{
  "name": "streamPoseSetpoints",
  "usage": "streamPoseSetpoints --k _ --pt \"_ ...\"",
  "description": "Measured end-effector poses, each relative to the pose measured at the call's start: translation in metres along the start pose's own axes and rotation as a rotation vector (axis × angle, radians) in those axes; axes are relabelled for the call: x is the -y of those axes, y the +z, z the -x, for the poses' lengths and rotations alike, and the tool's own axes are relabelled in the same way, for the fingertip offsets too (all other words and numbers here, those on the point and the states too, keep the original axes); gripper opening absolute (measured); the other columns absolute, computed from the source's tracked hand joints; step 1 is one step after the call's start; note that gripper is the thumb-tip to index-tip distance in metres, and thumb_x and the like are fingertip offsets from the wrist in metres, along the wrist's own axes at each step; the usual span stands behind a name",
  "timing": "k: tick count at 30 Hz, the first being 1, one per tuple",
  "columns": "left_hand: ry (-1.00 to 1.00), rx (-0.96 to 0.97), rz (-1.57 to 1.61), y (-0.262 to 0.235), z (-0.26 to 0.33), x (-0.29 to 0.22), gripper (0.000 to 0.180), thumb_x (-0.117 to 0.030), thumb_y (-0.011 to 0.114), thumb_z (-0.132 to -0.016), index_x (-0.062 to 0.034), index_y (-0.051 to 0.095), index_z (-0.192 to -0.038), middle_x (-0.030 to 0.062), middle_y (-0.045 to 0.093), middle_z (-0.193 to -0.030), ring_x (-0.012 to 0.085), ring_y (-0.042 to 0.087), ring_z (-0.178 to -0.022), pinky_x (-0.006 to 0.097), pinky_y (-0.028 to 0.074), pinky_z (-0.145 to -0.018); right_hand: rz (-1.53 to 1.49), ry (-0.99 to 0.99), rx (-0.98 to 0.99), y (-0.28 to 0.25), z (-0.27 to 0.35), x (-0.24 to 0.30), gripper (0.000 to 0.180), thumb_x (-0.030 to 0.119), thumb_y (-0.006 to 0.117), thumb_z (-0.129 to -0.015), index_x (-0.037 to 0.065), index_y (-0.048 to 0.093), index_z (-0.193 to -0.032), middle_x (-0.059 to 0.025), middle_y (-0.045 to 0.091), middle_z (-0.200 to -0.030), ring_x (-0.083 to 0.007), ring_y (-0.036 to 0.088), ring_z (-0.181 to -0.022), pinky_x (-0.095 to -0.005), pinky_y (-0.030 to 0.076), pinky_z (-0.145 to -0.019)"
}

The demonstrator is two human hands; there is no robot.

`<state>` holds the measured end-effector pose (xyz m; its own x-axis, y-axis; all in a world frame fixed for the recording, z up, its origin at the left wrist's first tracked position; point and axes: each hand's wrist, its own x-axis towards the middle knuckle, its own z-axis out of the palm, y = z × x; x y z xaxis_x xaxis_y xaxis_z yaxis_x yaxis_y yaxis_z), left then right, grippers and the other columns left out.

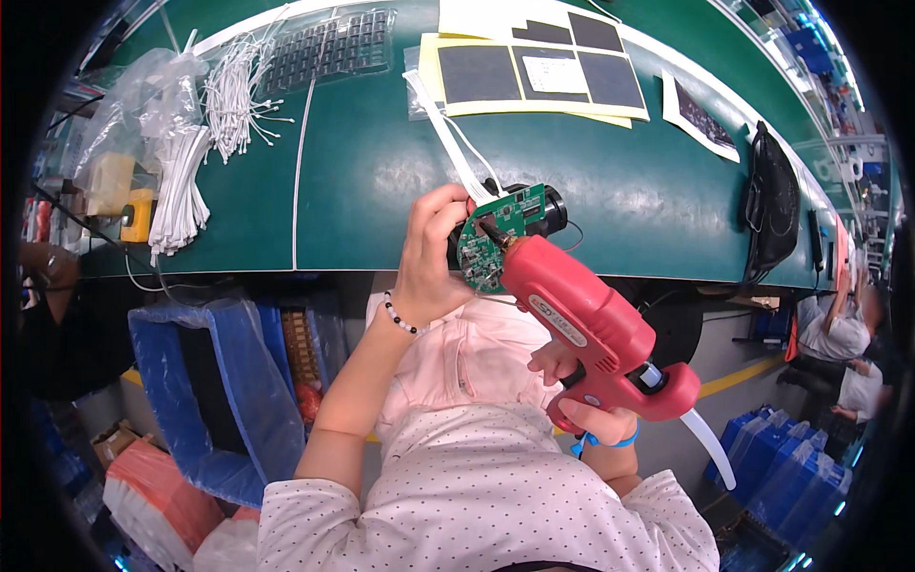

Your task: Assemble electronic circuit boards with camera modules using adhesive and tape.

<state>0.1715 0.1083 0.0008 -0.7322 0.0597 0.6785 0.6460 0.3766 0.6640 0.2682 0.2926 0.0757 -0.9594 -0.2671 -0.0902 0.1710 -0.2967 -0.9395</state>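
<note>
My left hand point(431, 250) holds up a round black part with a green circuit board point(496, 238) on its face, just in front of the green table's point(381, 181) near edge. My right hand point(586, 405) grips the handle of a red glue gun point(586, 329). Its nozzle tip touches the middle of the circuit board. A white glue stick point(710, 443) sticks out of the gun's back. White flat wires point(448, 129) run up from the part onto the table.
Bundles of white cables point(205, 124) and clear bags lie at the table's left. Yellow sheets with black pads point(534, 71) sit at the far side, a black bag point(770, 205) at the right. Blue bins point(224, 381) stand under the table at left; other people work at far right.
</note>
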Motion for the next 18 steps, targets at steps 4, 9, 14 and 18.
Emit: streamPoseSetpoints --k 4,9,14,18 --pt "0.039 -0.006 -0.063 0.0008 0.0028 0.0048 0.074 -0.017 0.081 -0.052 -0.0029 0.038 -0.111 0.0184 0.045 -0.112 0.0287 0.049 -0.096 0.033 0.041 -0.082 0.022 0.005 0.010 -0.0010 -0.0012 0.0002 0.032 0.009 0.056 -0.059 -0.003 0.045 -0.087 -0.0154 0.051 -0.078 -0.0266 0.053 -0.079 -0.0413 0.042 -0.078" --pt "0.028 -0.004 -0.052 0.0010 0.0036 0.0055 0.074 -0.016 0.081 -0.052 -0.0028 0.038 -0.111 0.0184 0.045 -0.112 0.0285 0.049 -0.096 0.033 0.041 -0.082 0.064 -0.011 0.019 -0.0016 -0.0025 0.0007 0.031 0.008 0.056 -0.059 -0.003 0.045 -0.085 -0.0160 0.051 -0.078 -0.0258 0.053 -0.076 -0.0409 0.043 -0.077" --pt "0.021 -0.002 -0.044 0.0007 0.0036 0.0053 0.073 -0.016 0.081 -0.052 -0.0026 0.039 -0.110 0.0183 0.045 -0.112 0.0285 0.049 -0.096 0.033 0.041 -0.082 0.071 -0.050 0.085 -0.0073 -0.0046 -0.0018 0.057 -0.001 0.049 -0.053 -0.009 0.045 -0.109 -0.0102 0.056 -0.080 -0.0201 0.056 -0.076 -0.0326 0.045 -0.075" --pt "0.041 -0.008 -0.062 0.0013 0.0034 0.0059 0.072 -0.016 0.080 -0.053 -0.0026 0.039 -0.110 0.0182 0.045 -0.111 0.0286 0.050 -0.096 0.033 0.041 -0.082 0.072 -0.016 0.045 -0.0058 -0.0046 -0.0012 0.053 0.001 0.050 -0.053 -0.008 0.047 -0.106 -0.0105 0.056 -0.079 -0.0200 0.057 -0.075 -0.0314 0.045 -0.072"
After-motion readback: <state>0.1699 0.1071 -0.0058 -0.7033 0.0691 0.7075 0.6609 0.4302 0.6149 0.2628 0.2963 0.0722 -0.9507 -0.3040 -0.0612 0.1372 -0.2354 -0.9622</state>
